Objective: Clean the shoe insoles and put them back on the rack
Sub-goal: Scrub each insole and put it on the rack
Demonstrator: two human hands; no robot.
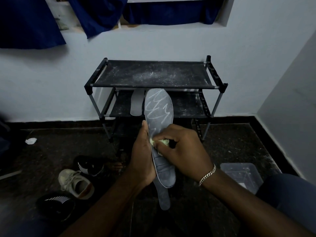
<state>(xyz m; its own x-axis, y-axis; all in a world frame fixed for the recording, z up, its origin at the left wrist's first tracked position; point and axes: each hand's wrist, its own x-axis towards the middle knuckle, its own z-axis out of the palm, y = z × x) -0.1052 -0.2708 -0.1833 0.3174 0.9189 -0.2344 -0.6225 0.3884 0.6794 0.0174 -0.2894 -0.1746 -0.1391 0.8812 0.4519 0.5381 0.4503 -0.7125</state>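
at the centre of the frame our left hand (143,154) grips the long edge of a grey insole (159,113), whose toe end, scrawled with pale lines, points up in front of the black shoe rack (153,74). our right hand (186,151) pinches a pale green cloth wad (160,141) and presses it on the insole's middle. another insole (136,103) lies on the rack's middle shelf, just left of the held one. sneakers (75,183) sit on the floor at lower left, a clear plastic tub (242,175) at lower right.
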